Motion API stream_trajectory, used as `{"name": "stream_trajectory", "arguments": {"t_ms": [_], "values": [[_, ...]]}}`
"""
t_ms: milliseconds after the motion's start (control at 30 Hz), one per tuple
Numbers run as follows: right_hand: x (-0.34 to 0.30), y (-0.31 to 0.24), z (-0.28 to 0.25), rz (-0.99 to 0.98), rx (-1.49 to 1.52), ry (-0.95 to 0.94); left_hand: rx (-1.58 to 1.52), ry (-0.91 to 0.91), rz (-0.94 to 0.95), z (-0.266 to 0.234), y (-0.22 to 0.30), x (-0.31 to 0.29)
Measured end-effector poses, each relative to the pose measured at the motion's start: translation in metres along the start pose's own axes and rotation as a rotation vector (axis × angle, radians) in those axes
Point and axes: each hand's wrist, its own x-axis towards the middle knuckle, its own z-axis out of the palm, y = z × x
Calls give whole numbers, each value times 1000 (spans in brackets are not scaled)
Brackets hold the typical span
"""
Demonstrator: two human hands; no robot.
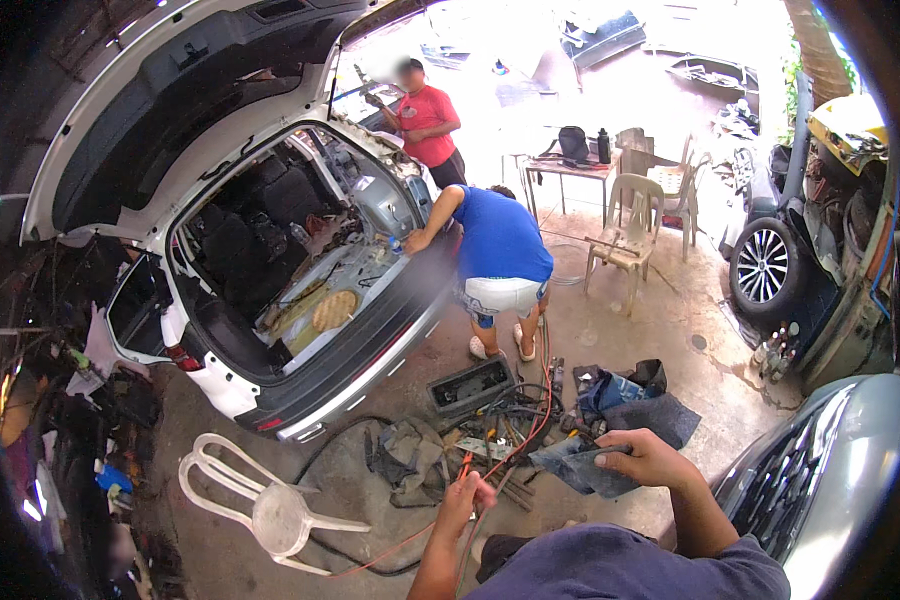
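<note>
My left hand [462,503] is closed around a slim orange tool [467,464] whose kind I cannot make out; its orange end points away from me. My right hand [650,459] grips the edge of a dark grey, flat, bent panel [582,468], thumb on top. Under and beyond both hands lies a pile of cables and metal rods [515,430] on the floor. An orange-red cable [545,405] runs through the pile, passing close to my left hand.
A white car [360,365] with its tailgate raised stands ahead left; a person in blue [505,240] bends over its rear. Another person in red [428,125] stands beyond. A plastic chair [280,520] is at left, a dark tray [470,387] ahead, a silver car [830,480] at right.
</note>
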Motion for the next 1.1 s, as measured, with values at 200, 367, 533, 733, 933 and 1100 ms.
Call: {"name": "stream_trajectory", "arguments": {"t_ms": [200, 367, 533, 733, 933, 1100], "values": [[16, 31, -9, -99, 65, 139, 671, 467, -345, -27, -215, -6], [24, 41, -13, 42, 287, 357, 869, 298, -601, -9, -278, -64], [54, 64, -15, -88, 975, 529, 776, 94, -584, -2, -248, -66], [97, 58, 1, -170, 1434, 351, 531, -279, -532, -6, -123, -75], [106, 38, 51, -32, 1546, 101, 78, -277, 74, 66, 34, -32], [97, 18, 79, 48, 1550, 33, -437, -102, 188, 111, 91, 12]]}}
